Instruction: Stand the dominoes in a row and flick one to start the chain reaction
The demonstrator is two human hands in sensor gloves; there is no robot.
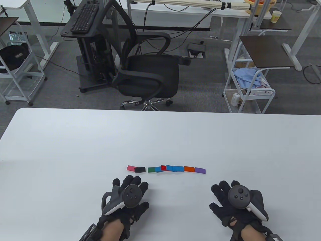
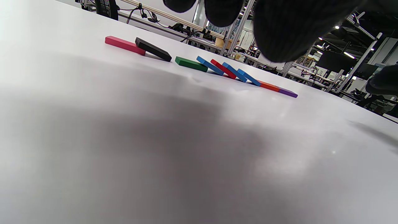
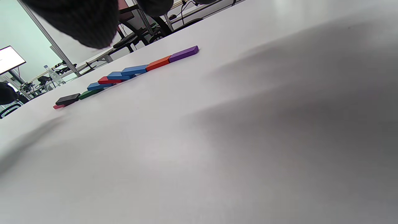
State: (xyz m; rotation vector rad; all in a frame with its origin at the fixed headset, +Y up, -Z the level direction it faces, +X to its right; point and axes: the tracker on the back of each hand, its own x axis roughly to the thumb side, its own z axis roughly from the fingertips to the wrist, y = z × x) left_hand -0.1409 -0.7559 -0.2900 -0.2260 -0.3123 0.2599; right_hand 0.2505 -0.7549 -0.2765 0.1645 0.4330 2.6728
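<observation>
— What are we wearing on the left hand (image 1: 125,198)?
— A black knitted glove, with a dark grey tracker (image 1: 130,196) on its back; round buttons on its face and a white-edged loop.
— And on the right hand (image 1: 237,203)?
— The same black glove and a matching tracker (image 1: 239,196). Dark straps sit at both wrists.

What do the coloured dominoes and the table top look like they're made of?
The dominoes look like painted wood or hard plastic, which one I cannot tell: flat solid colours, crisp square edges, a dull matte face with no grain showing. The table seems to be white laminate or plastic with a smooth, slightly satin finish; in the left wrist view it carries soft shadows and faint light spots.
</observation>
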